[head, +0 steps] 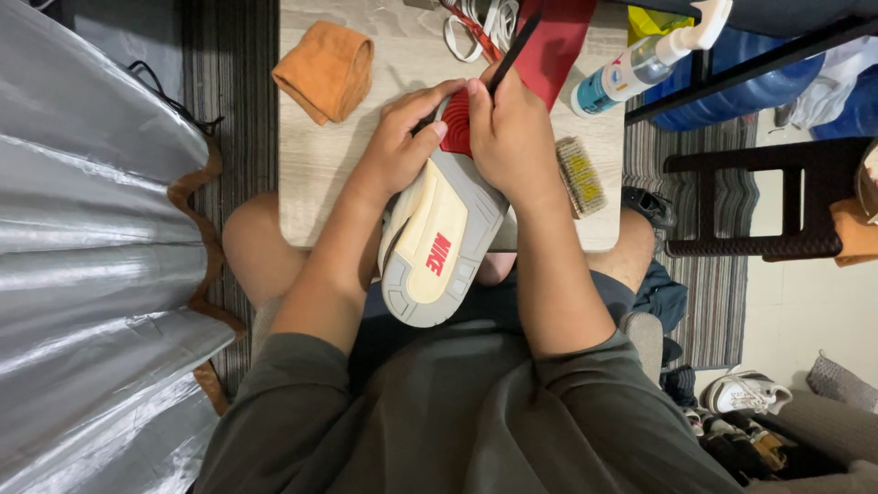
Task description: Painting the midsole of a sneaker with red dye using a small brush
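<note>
Bracing the upturned shoe (439, 247) with the left hand (402, 146), the right hand (512, 137) is gripping a thin brush (514, 55), scrubbing the red toe sole; short, firm strokes would serve best.

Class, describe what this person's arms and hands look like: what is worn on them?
Both hands, left and right, are bare: no gloves, rings or watch visible. The forearms are bare too. Loose dark olive-grey sleeves end near the elbows.
</note>
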